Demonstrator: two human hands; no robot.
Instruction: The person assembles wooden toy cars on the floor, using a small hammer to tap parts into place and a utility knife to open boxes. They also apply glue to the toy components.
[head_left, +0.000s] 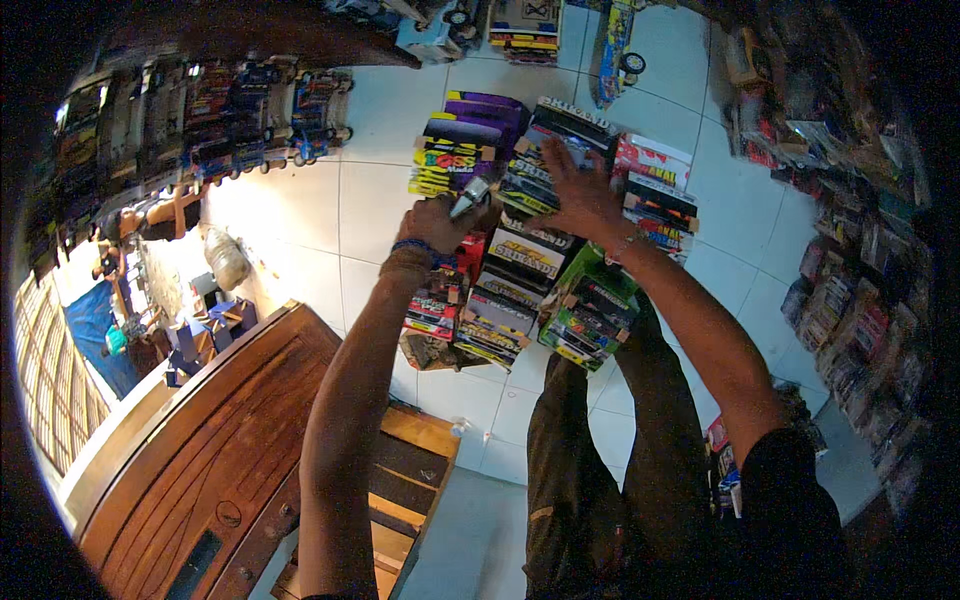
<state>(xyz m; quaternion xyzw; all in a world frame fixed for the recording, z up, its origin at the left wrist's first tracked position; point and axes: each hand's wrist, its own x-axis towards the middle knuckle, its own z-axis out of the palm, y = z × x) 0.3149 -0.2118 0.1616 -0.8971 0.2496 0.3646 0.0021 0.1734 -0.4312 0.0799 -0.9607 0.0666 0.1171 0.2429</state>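
- Currently, on my feed, the black box-shaped piece (528, 183) with white and yellow print sits in the upper middle of a close cluster of printed pieces on the floor.
- I see the right hand (582, 198) over it, fingers spread and palm down; it looks as if the fingertips touch its top.
- Just beside it, the left hand (436, 222) is curled round a silvery tool (470, 197), whose exact kind I cannot tell. A blue band (412, 245) circles that wrist.
- Around the hands I count more pieces: a purple one (500, 108) and a yellow-and-black one (435, 180) at upper left, a red-and-white one (652, 160) to the right, and a green-and-black one (590, 305) nearest the person's legs.
- Below the left hand, a red-and-white piece (430, 315) stands next to a grey one (500, 308).
- Under all this I make out pale floor tiles (740, 205), with a blue toy vehicle (613, 55) lying well apart, beyond the cluster.
- Farther out, toy vehicles (260, 120) line the upper left, packaged goods (840, 300) crowd the right, and a carved wooden panel (225, 430) fills the lower left.
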